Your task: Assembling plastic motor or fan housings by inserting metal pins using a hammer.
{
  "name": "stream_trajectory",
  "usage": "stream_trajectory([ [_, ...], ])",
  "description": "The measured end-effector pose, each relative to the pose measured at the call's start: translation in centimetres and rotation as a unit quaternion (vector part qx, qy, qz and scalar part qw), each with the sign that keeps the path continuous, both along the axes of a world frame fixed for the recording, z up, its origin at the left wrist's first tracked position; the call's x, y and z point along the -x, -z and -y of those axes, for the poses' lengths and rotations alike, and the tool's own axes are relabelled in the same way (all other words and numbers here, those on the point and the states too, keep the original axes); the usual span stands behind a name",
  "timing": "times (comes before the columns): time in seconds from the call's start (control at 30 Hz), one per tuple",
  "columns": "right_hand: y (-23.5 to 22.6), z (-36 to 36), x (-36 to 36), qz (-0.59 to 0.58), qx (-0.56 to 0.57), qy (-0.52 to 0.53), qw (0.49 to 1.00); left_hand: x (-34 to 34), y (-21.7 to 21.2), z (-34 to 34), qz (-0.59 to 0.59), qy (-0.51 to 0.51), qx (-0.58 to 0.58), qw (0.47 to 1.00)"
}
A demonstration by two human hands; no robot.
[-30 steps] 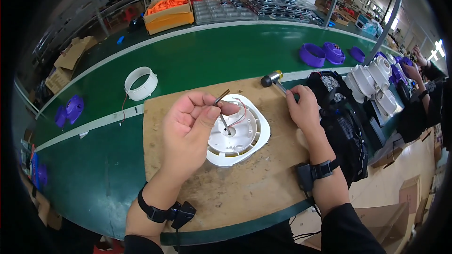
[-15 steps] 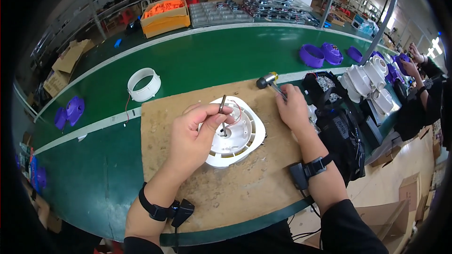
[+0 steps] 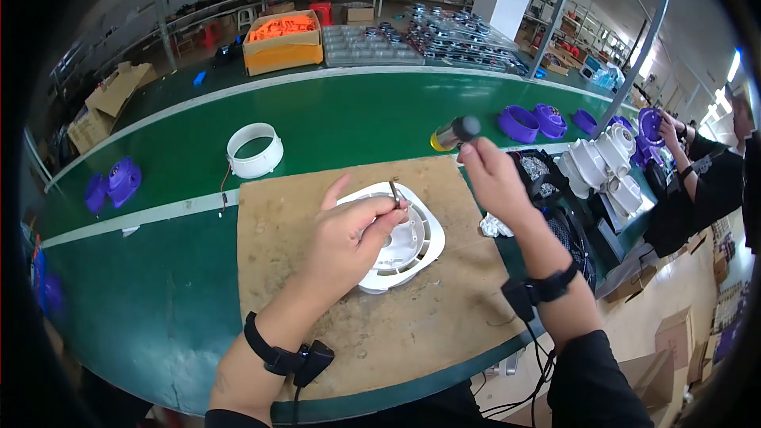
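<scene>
My left hand (image 3: 349,239) pinches a thin dark metal rod (image 3: 395,189) between thumb and fingers, index finger lifted away. Under it lies a round-cornered white plastic housing (image 3: 429,239) with a ring of slots and a round recessed middle; my fingers hide its left part and the rod's lower end. My right hand (image 3: 495,177) is closed round the handle of a small mallet (image 3: 455,133). The mallet's head, black at one end and yellow at the other, is raised beyond the housing to the right, apart from the rod.
A worn brown board (image 3: 317,357) lies under the housing. On the green belt (image 3: 357,111) are a white ring (image 3: 276,160) and purple housings (image 3: 519,124). To the right stand white parts (image 3: 606,160) and a black bag (image 3: 572,230). A co-worker (image 3: 694,166) handles a purple part.
My right hand has lifted the mallet off the board edge and raised it. My left hand has shifted slightly right and lower with the rod, which now tilts another way.
</scene>
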State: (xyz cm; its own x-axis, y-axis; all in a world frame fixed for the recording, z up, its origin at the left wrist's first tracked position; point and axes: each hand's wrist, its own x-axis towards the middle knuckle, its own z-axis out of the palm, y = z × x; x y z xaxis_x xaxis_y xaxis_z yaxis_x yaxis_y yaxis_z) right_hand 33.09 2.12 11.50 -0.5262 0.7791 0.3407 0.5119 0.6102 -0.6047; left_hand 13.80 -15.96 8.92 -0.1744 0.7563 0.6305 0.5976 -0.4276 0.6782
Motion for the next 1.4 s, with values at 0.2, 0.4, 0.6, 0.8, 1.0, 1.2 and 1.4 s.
stream_trajectory([
  [0.2, -9.3, 9.2, -0.5, -0.011, -0.065, -0.186, 0.98, 0.2, 0.2, -0.2, 0.003, -0.011, -0.029, 1.0],
  [0.4, -8.6, 10.4, 0.2, 0.139, -0.12, -0.199, 0.962, 0.7, 0.3, -0.2, -0.012, 0.001, 0.025, 1.0],
  [0.6, -9.9, 10.6, 0.6, 0.006, -0.155, -0.165, 0.974, 0.1, 0.5, -0.3, 0.014, 0.005, -0.033, 0.999],
  [0.8, -9.2, 9.9, 0.4, 0.165, -0.118, -0.139, 0.969, 0.0, 0.5, -0.3, 0.024, 0.017, -0.026, 0.999],
  [1.0, -9.0, 10.5, 0.7, -0.085, -0.118, -0.109, 0.983, 0.1, 0.4, -0.4, 0.013, 0.013, -0.031, 0.999],
  [1.2, -9.9, 11.7, 0.5, -0.075, -0.124, -0.114, 0.983, -0.2, 0.2, 0.0, 0.0, 0.022, -0.028, 0.999],
  [1.4, -10.7, 11.8, 0.7, 0.08, -0.129, -0.135, 0.979, 0.0, 0.8, -0.1, 0.039, 0.029, 0.002, 0.999],
])
